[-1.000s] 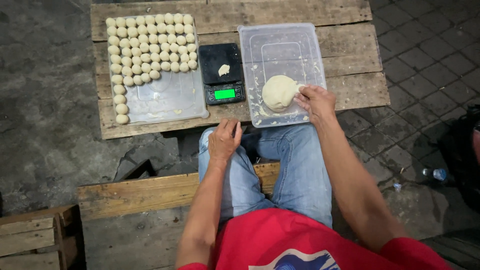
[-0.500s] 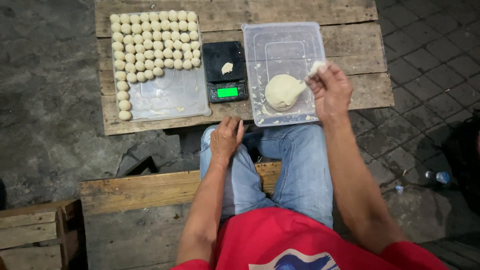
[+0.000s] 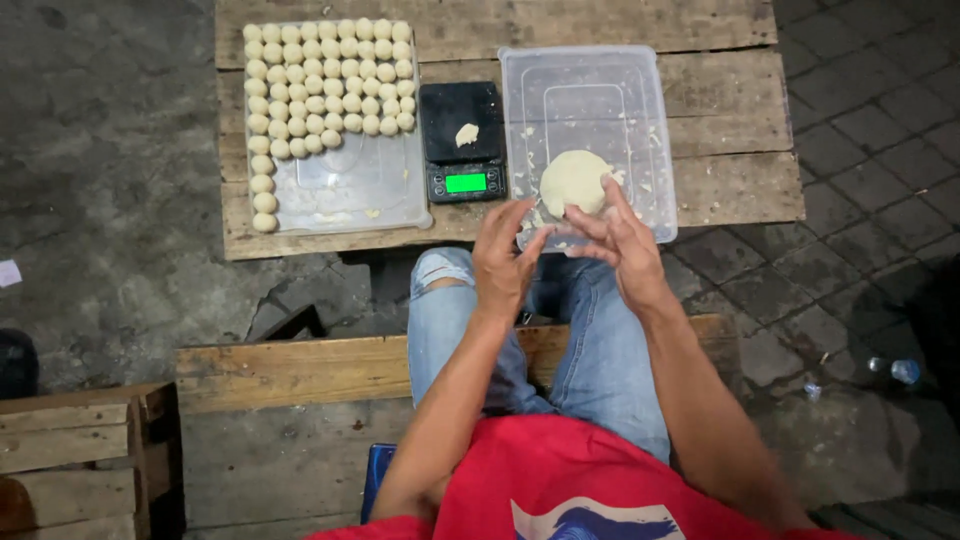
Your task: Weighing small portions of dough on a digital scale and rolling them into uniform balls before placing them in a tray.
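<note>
Your left hand (image 3: pixel 505 262) and right hand (image 3: pixel 622 248) meet at frame centre, fingers loosely open; whether either grip pinches dough, you cannot tell. The dough lump (image 3: pixel 574 181) sits in the clear tub (image 3: pixel 590 75) on the counter (image 3: pixel 720 180), touching your right fingertips.

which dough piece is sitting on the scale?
The small flat dough scrap on the black scale, alone there; the rolled balls lie on the left tray, the big lump in the right tub.

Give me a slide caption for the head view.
Both hands meet over a clear tub of dough, beside scale and tray of dough balls.
</note>
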